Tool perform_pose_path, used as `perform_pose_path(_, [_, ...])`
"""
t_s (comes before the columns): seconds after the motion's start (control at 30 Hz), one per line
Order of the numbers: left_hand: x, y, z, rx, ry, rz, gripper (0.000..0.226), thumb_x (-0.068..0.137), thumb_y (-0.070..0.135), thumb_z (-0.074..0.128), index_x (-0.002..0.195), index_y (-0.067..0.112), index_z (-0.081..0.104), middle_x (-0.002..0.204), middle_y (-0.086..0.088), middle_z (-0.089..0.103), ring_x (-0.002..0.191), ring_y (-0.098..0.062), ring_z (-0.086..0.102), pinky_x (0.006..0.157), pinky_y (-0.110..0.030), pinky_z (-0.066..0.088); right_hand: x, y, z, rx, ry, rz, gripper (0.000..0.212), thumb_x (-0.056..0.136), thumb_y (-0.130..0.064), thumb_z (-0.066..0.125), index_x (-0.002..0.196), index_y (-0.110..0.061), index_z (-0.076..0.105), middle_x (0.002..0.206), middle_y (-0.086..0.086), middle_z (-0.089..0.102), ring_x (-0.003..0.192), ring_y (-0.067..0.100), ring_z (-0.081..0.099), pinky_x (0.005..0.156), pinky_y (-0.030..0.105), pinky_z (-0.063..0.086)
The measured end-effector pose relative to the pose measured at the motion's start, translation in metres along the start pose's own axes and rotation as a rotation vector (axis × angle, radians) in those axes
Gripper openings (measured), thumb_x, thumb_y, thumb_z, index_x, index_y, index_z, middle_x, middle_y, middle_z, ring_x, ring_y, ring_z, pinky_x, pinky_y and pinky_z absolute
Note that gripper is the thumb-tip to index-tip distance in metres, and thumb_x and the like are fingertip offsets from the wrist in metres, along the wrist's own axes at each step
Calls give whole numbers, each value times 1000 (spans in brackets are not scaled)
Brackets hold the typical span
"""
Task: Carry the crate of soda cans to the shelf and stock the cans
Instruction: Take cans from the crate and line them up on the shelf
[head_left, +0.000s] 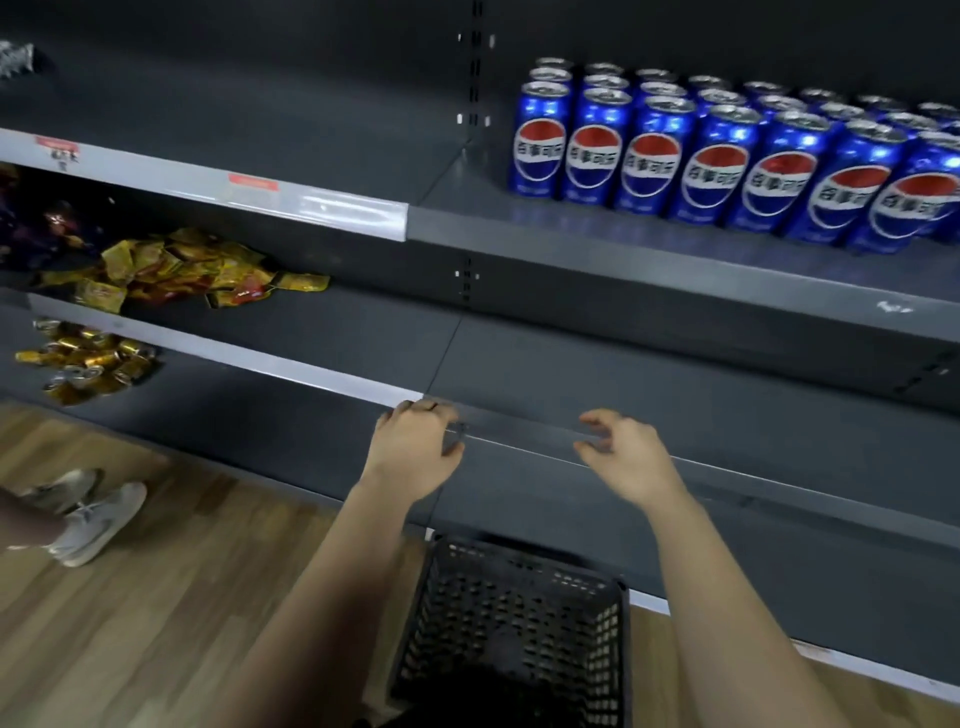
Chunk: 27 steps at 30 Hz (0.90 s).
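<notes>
Several blue soda cans (722, 161) stand upright in neat rows on the upper right shelf (597, 244). A black plastic crate (511, 631) sits on the floor below my arms, and no cans show inside it. My left hand (415, 449) hangs in front of the edge of a lower shelf (519, 431), fingers loosely curled and holding nothing. My right hand (621, 454) is beside it at the same height, fingers relaxed, also holding nothing. Both hands are well below the cans.
Yellow snack packets (176, 270) lie heaped on the middle left shelf. Gold cans (88, 361) lie in a heap on the shelf below them. Another person's shoes (85, 512) stand on the wooden floor at the left. The lower right shelves are bare dark metal.
</notes>
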<state>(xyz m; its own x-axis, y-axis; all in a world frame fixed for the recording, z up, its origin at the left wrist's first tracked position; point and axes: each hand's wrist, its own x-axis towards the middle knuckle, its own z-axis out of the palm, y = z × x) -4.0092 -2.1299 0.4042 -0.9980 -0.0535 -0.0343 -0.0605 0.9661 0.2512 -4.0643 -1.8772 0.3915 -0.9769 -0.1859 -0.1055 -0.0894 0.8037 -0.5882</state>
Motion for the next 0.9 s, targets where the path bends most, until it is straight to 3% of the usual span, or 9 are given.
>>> perform_pose_path(0.17, [2,-103,-16,-13,-66,-49,44,92,38,54,133,24,48,128,-1,55,113,-22,56,96,-36,43,20,-62,69,23,-37,77,36,90,-25,66,125,-18,62,115,5,68,106,22,65,90,32,50])
perform_pose_path(0.47, [-4,-272,-26,22,-191,-71,48,92,39,55,136,24,46,130,0,58,116,-20,56,98,-35,44,35,-171,203,41,-176,177,34,94,-29,61,126,-20,60,116,1,67,112,22,61,94,39,50])
perform_pose_path(0.67, [-9,-323,-15,17,-174,-55,45,93,39,52,134,23,47,126,0,61,113,-19,58,96,-36,42,26,-199,247,6,-236,225,36,96,-31,58,129,-19,56,114,0,66,106,21,61,91,39,52])
perform_pose_path(0.9, [-14,-342,5,-24,-193,-123,45,93,37,52,135,23,47,127,-2,60,115,-23,56,99,-37,38,20,-189,256,21,-250,309,42,95,-30,59,135,-18,53,127,5,63,111,23,61,91,31,48])
